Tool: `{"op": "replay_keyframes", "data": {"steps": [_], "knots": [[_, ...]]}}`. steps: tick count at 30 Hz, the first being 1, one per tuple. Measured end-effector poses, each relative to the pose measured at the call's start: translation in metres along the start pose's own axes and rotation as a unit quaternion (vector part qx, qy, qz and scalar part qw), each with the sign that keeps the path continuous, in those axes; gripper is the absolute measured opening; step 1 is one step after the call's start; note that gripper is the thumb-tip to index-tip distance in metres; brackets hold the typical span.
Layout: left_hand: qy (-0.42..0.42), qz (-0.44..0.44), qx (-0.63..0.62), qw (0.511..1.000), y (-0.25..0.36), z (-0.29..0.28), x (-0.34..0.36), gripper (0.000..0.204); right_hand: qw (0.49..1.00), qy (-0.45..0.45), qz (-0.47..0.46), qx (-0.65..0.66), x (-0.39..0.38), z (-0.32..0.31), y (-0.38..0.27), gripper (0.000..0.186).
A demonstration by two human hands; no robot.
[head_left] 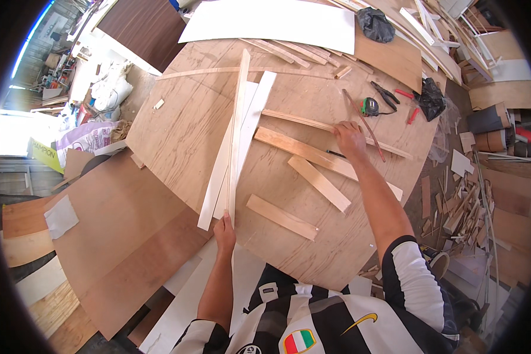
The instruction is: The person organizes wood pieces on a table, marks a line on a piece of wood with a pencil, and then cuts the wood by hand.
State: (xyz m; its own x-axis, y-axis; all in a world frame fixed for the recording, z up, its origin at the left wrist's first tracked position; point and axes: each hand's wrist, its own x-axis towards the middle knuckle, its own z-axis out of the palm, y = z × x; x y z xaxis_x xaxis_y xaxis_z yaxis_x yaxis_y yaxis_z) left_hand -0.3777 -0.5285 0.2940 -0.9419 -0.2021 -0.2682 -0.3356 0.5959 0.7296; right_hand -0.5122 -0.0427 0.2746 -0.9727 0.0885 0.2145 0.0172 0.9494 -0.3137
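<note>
My left hand (224,231) is closed round the near end of a long thin wooden strip (240,106), which slants away over two white boards (259,97). My right hand (349,140) grips a second wooden strip (298,120) lying across the table, fingers curled over it. A thin reddish-brown rod (360,112) crosses this strip beside the right hand. Nearer to me lie a wider wooden slat (295,145), with a black pen-like object (335,154) at its edge, and two short wooden pieces (318,184) (282,217).
Pliers (385,94), a green and black tape measure (369,107) and red-handled tools (413,115) lie at the table's right. Black plastic bags (376,25) (432,99) sit near its edge. A large white panel (271,23) covers the far side. Wood scraps (457,212) litter the right floor.
</note>
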Motion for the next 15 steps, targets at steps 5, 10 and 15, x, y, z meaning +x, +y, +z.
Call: {"op": "replay_keyframes", "data": {"steps": [5, 10, 15], "knots": [[-0.007, -0.011, -0.011, 1.000, -0.005, -0.002, -0.001, 0.057, 0.999, 0.051, 0.009, -0.016, -0.034, -0.008, -0.053, 0.032], [-0.015, -0.036, -0.064, 0.997, -0.017, 0.001, 0.000, 0.056, 0.997, -0.069, -0.017, 0.039, -0.076, -0.021, -0.073, 0.050], [-0.044, -0.029, -0.115, 0.992, -0.026, -0.003, 0.004, 0.054, 0.995, -0.085, 0.046, 0.032, -0.081, -0.021, -0.060, 0.052]]}}
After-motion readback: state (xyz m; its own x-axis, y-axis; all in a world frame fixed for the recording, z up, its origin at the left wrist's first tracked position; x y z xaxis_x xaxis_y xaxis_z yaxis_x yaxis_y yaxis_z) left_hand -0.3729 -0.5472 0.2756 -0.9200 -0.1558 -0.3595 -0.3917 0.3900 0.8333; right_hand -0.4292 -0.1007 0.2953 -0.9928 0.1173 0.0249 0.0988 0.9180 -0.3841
